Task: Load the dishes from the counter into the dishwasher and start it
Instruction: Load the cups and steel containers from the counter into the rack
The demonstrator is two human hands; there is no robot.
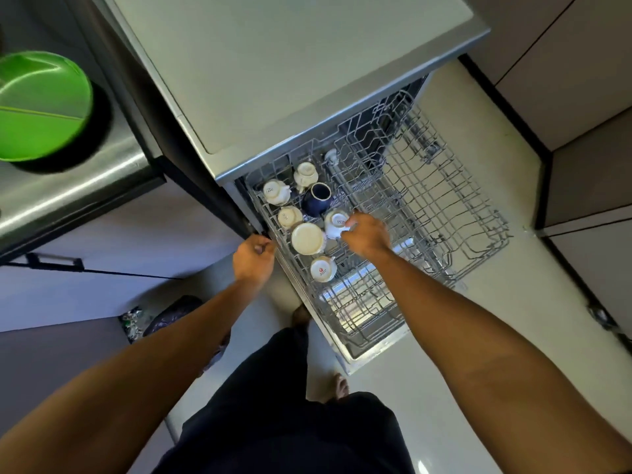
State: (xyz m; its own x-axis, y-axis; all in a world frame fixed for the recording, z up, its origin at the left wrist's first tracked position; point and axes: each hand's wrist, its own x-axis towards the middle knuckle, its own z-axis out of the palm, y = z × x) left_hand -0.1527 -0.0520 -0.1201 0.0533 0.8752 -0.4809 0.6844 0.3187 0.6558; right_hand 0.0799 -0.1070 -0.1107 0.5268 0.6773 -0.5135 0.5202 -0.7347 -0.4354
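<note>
From the head: pinches a white cup (337,224) with the right hand (367,236), upturned in the dishwasher's (290,63) pulled-out rack (444,206). Grips the rack's left rim with curled left hand (254,260). Alongside, other cups (277,192). On the worktop (85,186), far left, a green plate (37,104).

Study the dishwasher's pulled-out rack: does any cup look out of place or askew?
The dark blue cup in the rack stands out: it lies tilted with its open mouth showing, while the white cups around it sit base up. Nothing looks spilled or broken.
</note>
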